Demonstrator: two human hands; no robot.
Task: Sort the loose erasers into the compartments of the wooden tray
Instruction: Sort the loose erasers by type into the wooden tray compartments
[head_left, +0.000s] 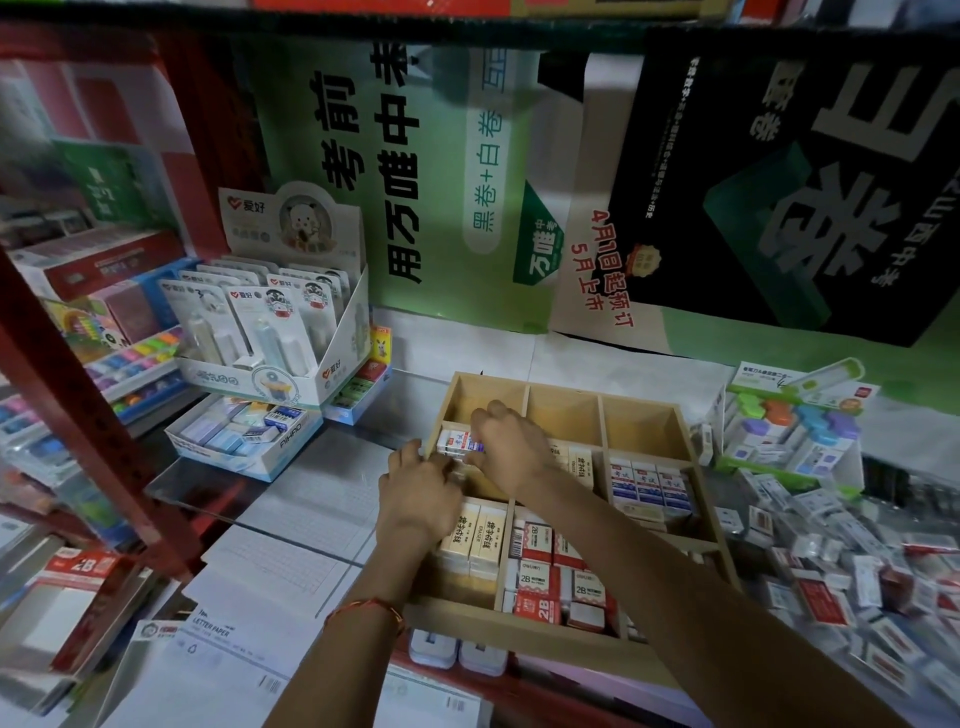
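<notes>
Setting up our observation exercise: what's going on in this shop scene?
A person is sorting erasers into a compartmented wooden tray. Their right grip holds a white blue-printed rectangular eraser at the tray's left middle compartment; the left grip rests beside it at the tray's edge. Cream erasers, red-and-white 2B erasers and blue-and-white erasers already sit in other compartments. A loose eraser pile waits on the right.

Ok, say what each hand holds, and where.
The right hand pinches a white eraser by its right end; what the left hand holds cannot be told.
</notes>
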